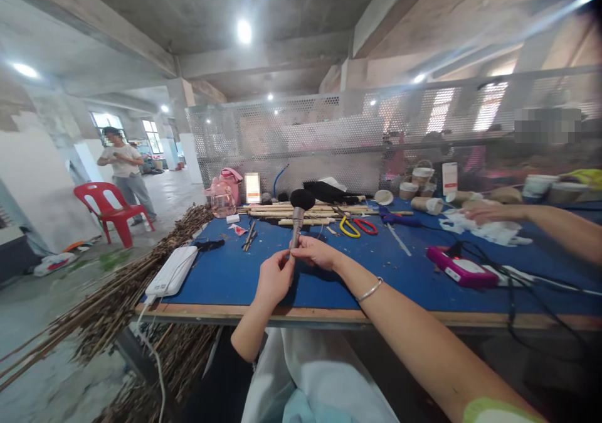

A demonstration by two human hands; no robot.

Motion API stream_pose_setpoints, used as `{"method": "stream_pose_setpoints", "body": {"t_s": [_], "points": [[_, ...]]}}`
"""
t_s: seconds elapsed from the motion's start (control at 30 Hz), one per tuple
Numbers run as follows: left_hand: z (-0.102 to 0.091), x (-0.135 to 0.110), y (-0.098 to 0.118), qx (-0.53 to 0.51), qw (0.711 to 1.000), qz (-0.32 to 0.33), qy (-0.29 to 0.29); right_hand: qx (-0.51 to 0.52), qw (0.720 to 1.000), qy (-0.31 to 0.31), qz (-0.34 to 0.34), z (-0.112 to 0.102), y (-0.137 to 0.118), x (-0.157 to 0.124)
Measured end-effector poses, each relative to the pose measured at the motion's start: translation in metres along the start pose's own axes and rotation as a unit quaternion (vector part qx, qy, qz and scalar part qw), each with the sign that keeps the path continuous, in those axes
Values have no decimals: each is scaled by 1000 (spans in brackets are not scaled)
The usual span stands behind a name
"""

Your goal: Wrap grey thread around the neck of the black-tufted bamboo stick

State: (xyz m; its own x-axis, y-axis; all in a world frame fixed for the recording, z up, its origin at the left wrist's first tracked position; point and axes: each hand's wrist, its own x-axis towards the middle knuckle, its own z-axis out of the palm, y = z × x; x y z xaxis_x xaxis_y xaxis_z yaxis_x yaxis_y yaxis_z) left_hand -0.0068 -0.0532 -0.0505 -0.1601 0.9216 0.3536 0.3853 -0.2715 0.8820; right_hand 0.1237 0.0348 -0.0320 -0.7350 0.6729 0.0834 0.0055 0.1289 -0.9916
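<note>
Upright above the front of the blue table [371, 285] stands a stick with a round black head [301, 199] and a grey-brown stem, shaped like a microphone. My left hand [274, 277] is closed around the low end of its stem. Just above, my right hand [320, 253] pinches the same stem with the fingertips, and the two hands touch or nearly touch. Behind the stem lie pale wooden sticks [268, 213]. To the right of them are scissors with yellow and red handles [364, 225] and a blue glue gun [399, 218].
A white power strip [173, 273] lies front left, a purple one [463, 267] with black cables at right. A co-worker's hand [489, 212] rests by a white plastic bag [503, 231]. A pink bottle [222, 198] stands at back left; brown stalks [117, 310] lie beside the table.
</note>
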Motion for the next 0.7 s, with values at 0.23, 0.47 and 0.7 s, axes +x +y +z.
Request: {"method": "stream_pose_setpoints", "body": {"t_s": [0.23, 0.47, 0.7], "points": [[2, -1, 1, -9, 999, -30, 33, -6, 1000, -6, 2, -2, 1, 1], [4, 1, -8, -95, 995, -39, 0, 7, 1000, -12, 2, -3, 2, 2], [5, 1, -9, -45, 999, -17, 13, -9, 1000, -10, 9, -1, 0, 1]]}}
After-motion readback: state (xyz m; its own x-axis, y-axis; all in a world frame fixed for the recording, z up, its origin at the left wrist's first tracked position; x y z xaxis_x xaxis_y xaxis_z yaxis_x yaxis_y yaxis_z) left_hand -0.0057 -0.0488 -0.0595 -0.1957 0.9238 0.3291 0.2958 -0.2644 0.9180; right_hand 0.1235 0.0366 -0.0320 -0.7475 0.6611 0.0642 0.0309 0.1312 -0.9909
